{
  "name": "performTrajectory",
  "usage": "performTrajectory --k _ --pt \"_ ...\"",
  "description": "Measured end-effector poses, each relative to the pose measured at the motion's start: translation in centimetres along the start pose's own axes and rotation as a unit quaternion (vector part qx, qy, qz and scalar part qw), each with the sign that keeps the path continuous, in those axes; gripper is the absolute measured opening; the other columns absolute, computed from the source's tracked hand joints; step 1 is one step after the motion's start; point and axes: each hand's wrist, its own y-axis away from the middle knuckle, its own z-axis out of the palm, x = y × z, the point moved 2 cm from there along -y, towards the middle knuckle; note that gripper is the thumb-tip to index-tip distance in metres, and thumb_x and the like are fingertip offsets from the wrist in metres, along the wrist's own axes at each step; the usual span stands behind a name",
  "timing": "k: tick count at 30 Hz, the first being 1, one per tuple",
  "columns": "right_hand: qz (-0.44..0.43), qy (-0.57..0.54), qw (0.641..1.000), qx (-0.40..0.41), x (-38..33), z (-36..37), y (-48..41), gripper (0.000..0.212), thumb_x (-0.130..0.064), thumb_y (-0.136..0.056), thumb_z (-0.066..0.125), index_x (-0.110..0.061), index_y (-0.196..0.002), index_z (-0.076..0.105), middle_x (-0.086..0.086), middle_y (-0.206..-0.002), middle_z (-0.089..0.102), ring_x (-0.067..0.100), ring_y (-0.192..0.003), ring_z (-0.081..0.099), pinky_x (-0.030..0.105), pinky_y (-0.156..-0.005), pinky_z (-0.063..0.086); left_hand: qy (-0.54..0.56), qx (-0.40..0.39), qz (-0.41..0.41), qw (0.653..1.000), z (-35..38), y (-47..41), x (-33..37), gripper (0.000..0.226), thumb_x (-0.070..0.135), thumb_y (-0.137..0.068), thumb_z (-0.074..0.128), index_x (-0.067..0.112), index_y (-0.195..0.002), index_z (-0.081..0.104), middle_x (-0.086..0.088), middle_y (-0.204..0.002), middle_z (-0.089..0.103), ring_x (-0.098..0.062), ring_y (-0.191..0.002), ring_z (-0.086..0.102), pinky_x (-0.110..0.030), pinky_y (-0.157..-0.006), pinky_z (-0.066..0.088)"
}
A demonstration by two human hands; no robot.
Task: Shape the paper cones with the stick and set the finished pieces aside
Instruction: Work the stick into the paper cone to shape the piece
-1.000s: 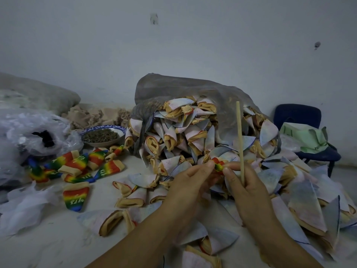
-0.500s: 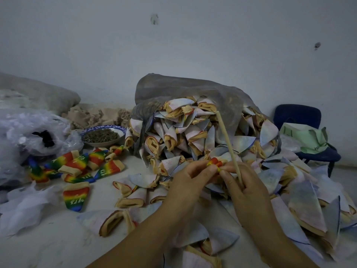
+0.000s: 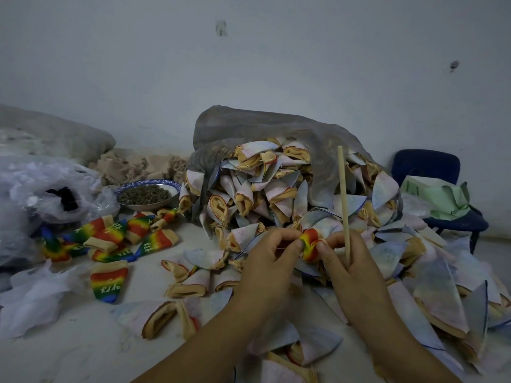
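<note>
A small rainbow-coloured cone is held between both hands in front of me. My left hand pinches its left side. My right hand pinches its right side with thumb and forefinger and also grips a pale wooden stick, which stands almost upright above the hand. Behind them a big heap of pale, unshaped cones spills out of a grey bag. Several rainbow cones lie in a cluster on the left.
A blue-rimmed bowl of dark bits stands at the back left, beside crumpled clear plastic bags. A blue chair with a green bag stands at the right. More pale cones cover the surface on the right and in front.
The stick has swung from leaning left back to nearly upright. More of the rainbow cone shows between the fingers than before. Both hands stay in about the same place.
</note>
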Motion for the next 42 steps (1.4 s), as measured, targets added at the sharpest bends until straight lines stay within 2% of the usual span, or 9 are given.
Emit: performTrajectory --k 7,10,15,21,24,27,34,38,42 --pt "-0.026 -0.009 1.0 -0.006 -0.5 -0.8 -0.6 0.013 -0.017 -0.093 0.052 -0.018 -0.081 0.046 -0.003 -0.064 0.05 -0.004 -0.055 0.049 0.007 -0.05 0.039 -0.012 -0.073 -0.004 0.997 -0.8 -0.2 0.5 0.019 0.028 -0.102 0.048 0.035 -0.089 0.059 0.014 -0.084 0.06 -0.005 -0.082 0.056 -0.021 -0.075 0.047" --pt "-0.021 -0.017 0.999 -0.024 -0.5 -1.0 -0.7 0.014 -0.015 -0.093 0.051 -0.016 -0.081 0.046 -0.004 -0.067 0.047 -0.005 -0.055 0.049 0.006 -0.05 0.039 0.139 -0.16 -0.075 0.974 -1.2 -0.4 0.8 0.014 0.019 -0.1 0.052 0.019 -0.087 0.059 0.007 -0.081 0.056 -0.005 -0.074 0.053 -0.017 -0.071 0.045" --pt "0.032 -0.114 0.991 -0.068 -0.4 -0.3 -0.6 0.014 -0.021 -0.092 0.05 -0.01 -0.084 0.049 -0.005 -0.067 0.064 -0.001 -0.058 0.057 0.009 -0.057 0.046 0.405 -0.198 -0.174 0.876 -1.1 -0.5 0.3 0.013 0.017 -0.086 0.059 0.007 -0.095 0.057 -0.007 -0.088 0.055 -0.011 -0.071 0.053 -0.02 -0.065 0.046" --pt "0.144 -0.209 0.966 -0.052 0.5 -0.2 -0.3 0.036 -0.041 -0.078 0.056 -0.008 -0.091 0.054 0.002 -0.08 0.071 0.015 -0.08 0.07 0.025 -0.067 0.056 0.208 -0.056 -0.106 0.971 -0.2 -0.5 -0.4 0.044 0.06 -0.08 0.066 0.026 -0.109 0.066 0.003 -0.113 0.068 -0.012 -0.098 0.068 -0.027 -0.078 0.055" --pt "0.162 -0.187 0.967 -0.056 0.3 0.3 -0.1 0.04 -0.05 -0.074 0.058 -0.014 -0.091 0.057 0.011 -0.072 0.066 0.018 -0.06 0.062 0.032 -0.056 0.054 0.133 -0.109 -0.041 0.984 0.1 0.1 -0.1 0.052 0.071 -0.074 0.065 0.045 -0.118 0.06 0.021 -0.123 0.061 0.002 -0.108 0.061 -0.015 -0.077 0.053" --pt "0.158 -0.175 0.969 -0.075 0.0 1.0 0.3 0.044 -0.052 -0.074 0.057 -0.013 -0.094 0.057 0.001 -0.051 0.051 0.009 -0.039 0.039 0.021 -0.037 0.034 0.186 -0.079 -0.078 0.976 0.6 0.3 -0.5 0.037 0.054 -0.077 0.075 0.034 -0.107 0.067 0.008 -0.117 0.069 -0.013 -0.111 0.065 -0.027 -0.085 0.055" --pt "0.066 -0.031 0.991 -0.113 0.1 1.3 0.7 0.043 -0.061 -0.077 0.044 -0.02 -0.083 0.056 -0.009 -0.055 0.049 0.004 -0.048 0.042 0.014 -0.046 0.037 0.476 0.044 -0.201 0.855 -0.7 -1.1 -1.3 0.03 0.017 -0.085 0.063 0.003 -0.11 0.06 -0.015 -0.095 0.073 -0.024 -0.09 0.072 -0.038 -0.083 0.056" --pt "0.008 0.11 0.984 -0.138 1.5 -0.3 0.5 0.049 -0.064 -0.083 0.027 -0.025 -0.087 0.058 -0.005 -0.07 0.057 0.009 -0.065 0.052 0.029 -0.065 0.044 0.56 0.102 -0.229 0.789 -2.5 -1.9 -1.4 0.017 0.005 -0.091 0.059 0.002 -0.107 0.061 -0.013 -0.081 0.072 -0.025 -0.08 0.074 -0.039 -0.081 0.06" --pt "-0.066 0.248 0.951 -0.171 2.1 -1.1 0.0 0.052 -0.064 -0.083 0.024 -0.022 -0.074 0.054 0.003 -0.063 0.056 0.014 -0.059 0.052 0.04 -0.059 0.043 0.583 0.13 -0.242 0.764 -3.8 -2.5 -1.8 0.014 0.009 -0.094 0.06 0.005 -0.107 0.059 -0.011 -0.071 0.065 -0.023 -0.064 0.071 -0.041 -0.064 0.061"
